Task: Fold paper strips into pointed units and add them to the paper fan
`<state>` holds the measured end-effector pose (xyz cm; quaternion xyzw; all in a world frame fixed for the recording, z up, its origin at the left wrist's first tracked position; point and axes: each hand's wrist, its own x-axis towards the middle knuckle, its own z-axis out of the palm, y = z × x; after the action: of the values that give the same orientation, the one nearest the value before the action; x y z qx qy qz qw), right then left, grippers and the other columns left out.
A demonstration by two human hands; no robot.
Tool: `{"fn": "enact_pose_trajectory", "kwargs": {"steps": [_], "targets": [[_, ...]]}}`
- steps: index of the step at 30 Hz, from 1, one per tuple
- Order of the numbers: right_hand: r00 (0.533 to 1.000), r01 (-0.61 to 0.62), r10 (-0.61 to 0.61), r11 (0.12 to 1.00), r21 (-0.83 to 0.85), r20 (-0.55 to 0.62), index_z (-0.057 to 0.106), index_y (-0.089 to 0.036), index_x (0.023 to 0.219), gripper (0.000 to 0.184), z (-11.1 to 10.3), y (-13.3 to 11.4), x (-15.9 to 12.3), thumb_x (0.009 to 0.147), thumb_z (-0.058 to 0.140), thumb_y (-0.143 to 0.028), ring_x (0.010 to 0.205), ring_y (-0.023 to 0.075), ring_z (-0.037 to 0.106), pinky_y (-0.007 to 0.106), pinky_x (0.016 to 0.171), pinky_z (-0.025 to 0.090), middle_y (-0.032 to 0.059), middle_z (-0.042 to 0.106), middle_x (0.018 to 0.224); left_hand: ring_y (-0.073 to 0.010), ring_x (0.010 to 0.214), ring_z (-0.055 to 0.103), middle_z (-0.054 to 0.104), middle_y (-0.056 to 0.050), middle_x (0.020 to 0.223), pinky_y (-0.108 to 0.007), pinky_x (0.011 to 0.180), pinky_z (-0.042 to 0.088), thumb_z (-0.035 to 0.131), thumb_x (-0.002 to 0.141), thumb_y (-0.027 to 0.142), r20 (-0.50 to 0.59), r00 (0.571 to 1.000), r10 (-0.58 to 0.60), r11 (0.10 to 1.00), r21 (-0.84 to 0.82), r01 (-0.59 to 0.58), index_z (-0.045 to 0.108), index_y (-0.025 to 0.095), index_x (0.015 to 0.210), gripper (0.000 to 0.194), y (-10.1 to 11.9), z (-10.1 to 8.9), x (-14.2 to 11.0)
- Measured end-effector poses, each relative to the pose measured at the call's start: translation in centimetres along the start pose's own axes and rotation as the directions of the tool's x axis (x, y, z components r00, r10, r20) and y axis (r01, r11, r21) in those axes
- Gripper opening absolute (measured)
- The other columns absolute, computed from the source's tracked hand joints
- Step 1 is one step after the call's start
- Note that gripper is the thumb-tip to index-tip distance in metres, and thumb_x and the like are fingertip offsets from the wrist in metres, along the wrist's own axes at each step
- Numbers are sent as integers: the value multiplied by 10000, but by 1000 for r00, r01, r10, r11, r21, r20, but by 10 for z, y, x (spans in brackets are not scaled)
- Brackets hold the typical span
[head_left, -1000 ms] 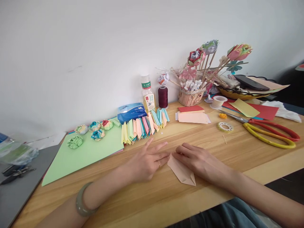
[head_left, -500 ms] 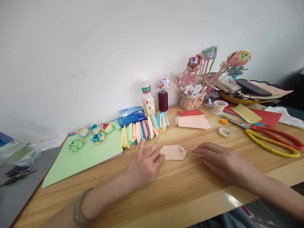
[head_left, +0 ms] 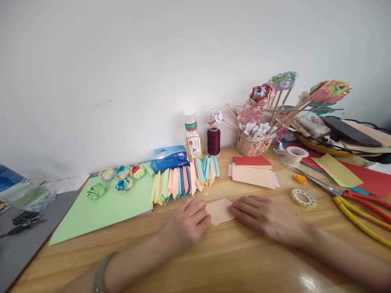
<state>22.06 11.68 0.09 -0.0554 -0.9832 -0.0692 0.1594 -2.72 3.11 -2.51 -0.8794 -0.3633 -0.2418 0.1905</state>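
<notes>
A small folded piece of peach paper [head_left: 218, 212] lies flat on the wooden table between my hands. Its corners are creased inward at the right end. My left hand [head_left: 190, 221], with a ring on one finger and a bangle on the wrist, has its fingers bent together at the paper's left edge and grips it there. Stretched flat, the fingers of my right hand [head_left: 265, 216] cover the paper's right tip. What lies under those fingertips is hidden.
Folded paper strips [head_left: 183, 181] stand in a row behind my left hand. Paper flowers [head_left: 124, 185] rest on a green sheet [head_left: 122, 211]. To the right are stacked peach slips [head_left: 253, 176], a tape roll [head_left: 302, 197] and large scissors [head_left: 348, 195]. A bottle [head_left: 193, 138] and thread spool [head_left: 214, 141] stand behind.
My right hand has moved left onto the paper's right tip. The spread fingers of my left hand have drawn together. The view has shifted slightly, and the paper is turned a little.
</notes>
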Motion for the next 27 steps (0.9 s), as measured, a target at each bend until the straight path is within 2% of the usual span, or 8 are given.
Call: {"fn": "enact_pose_trajectory", "kwargs": {"steps": [3, 7, 10, 13, 16, 19, 23, 27], "targets": [[997, 63, -62, 998, 16, -38, 575, -105, 1116, 354, 1, 8, -3, 971, 253, -140, 824, 205, 614, 337, 715, 499, 113, 687, 912, -204, 934, 589, 618, -39, 751, -425, 952, 415, 502, 895, 187, -3, 1000, -1, 1000, 1, 1, 604, 127, 785, 162, 3, 1, 9], [997, 41, -38, 998, 51, -65, 591, -108, 1042, 356, 3, 8, -4, 970, 243, -127, 836, 195, 612, 325, 714, 495, 112, 686, 929, -195, 891, 599, 593, -15, 688, -423, 926, 430, 468, 900, 214, -15, 998, -66, 996, -56, 65, 578, 150, 732, 211, 7, 0, 18], [995, -77, 85, 989, 127, -58, 596, -147, 958, 296, 4, 2, -2, 955, 302, -123, 806, 185, 607, 313, 698, 490, 91, 669, 908, -184, 898, 598, 587, -4, 673, -407, 932, 423, 468, 872, 131, -25, 994, -108, 991, -84, 105, 568, 156, 718, 185, 9, 1, 20], [963, -257, 268, 937, 238, -19, 584, -180, 868, 225, 6, -5, -1, 921, 375, -118, 762, 182, 588, 314, 658, 487, 59, 631, 834, -182, 891, 587, 588, -5, 676, -370, 880, 449, 466, 838, 72, -16, 980, -201, 970, -144, 196, 557, 160, 699, 188, 12, 0, 20], [912, -390, 409, 831, 398, 40, 566, -204, 833, 175, 10, -8, -1, 907, 420, -143, 759, 171, 571, 301, 652, 489, 45, 597, 830, -205, 896, 567, 590, -17, 702, -376, 835, 469, 481, 805, 81, 14, 946, -323, 916, -246, 316, 556, 167, 710, 149, 15, -2, 21], [889, -429, 448, 744, 512, 93, 565, -224, 861, 135, 14, -6, -2, 910, 455, -164, 824, 171, 570, 294, 699, 497, 42, 590, 896, -245, 943, 541, 597, -35, 761, -425, 848, 470, 557, 778, 141, 83, 892, -445, 832, -330, 446, 582, 177, 765, 46, 18, -3, 22], [873, -458, 469, 688, 562, 138, 559, -229, 869, 146, 18, -3, -3, 926, 440, -166, 841, 167, 562, 290, 709, 500, 40, 577, 908, -247, 977, 508, 599, -29, 797, -425, 860, 464, 624, 781, 146, 184, 803, -567, 693, -420, 586, 609, 200, 759, 61, 20, -3, 23], [846, -498, 516, 677, 542, 132, 552, -229, 827, 159, 19, -4, -2, 920, 438, -169, 854, 172, 557, 294, 712, 509, 47, 560, 926, -246, 983, 473, 592, -37, 825, -431, 862, 447, 579, 811, 130, 195, 765, -614, 636, -451, 626, 619, 202, 764, 94, 22, -4, 24]]}}
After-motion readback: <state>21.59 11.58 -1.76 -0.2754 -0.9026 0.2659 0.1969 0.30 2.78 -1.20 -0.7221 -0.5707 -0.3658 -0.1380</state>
